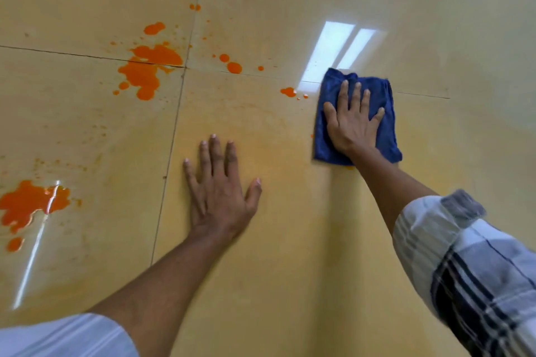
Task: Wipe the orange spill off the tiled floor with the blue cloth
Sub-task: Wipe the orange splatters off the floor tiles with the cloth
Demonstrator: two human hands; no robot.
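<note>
The right hand [352,122] presses flat, fingers spread, on the folded blue cloth [356,116] to bear down beside an orange spill [150,68] droplet; the left hand [220,182], fingers straight, braces on the tiled floor [290,240]; large puddles remain left

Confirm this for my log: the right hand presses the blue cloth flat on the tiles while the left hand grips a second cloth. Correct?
Not quite. The head view shows the left hand holding nothing; it rests flat on the bare tile. The right hand does press the blue cloth flat.
</note>
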